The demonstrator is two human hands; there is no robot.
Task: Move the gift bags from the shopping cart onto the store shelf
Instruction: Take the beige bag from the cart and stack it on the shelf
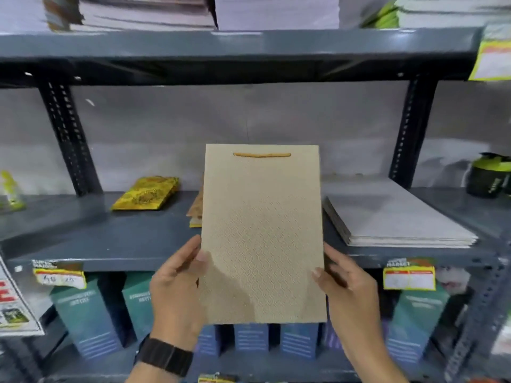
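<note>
We see a flat beige paper gift bag (262,233) embossed with a fine lattice pattern, its cord handle (261,155) golden orange. The metal store shelf (124,233) is dark grey. Far left on it lies a yellow packet (146,193) with gold ornament; right, a stack of pale grey sheets (395,217). Yellow price labels (409,277) carry red bands.

The paper gift bag (262,233) looks matt beige, embossed with a fine raised pattern, its handle (261,155) a golden cord. The shelf (110,233) is grey painted metal, smooth with a dull sheen. At ten o'clock, a yellow packet (146,193) looks glossy.
</note>
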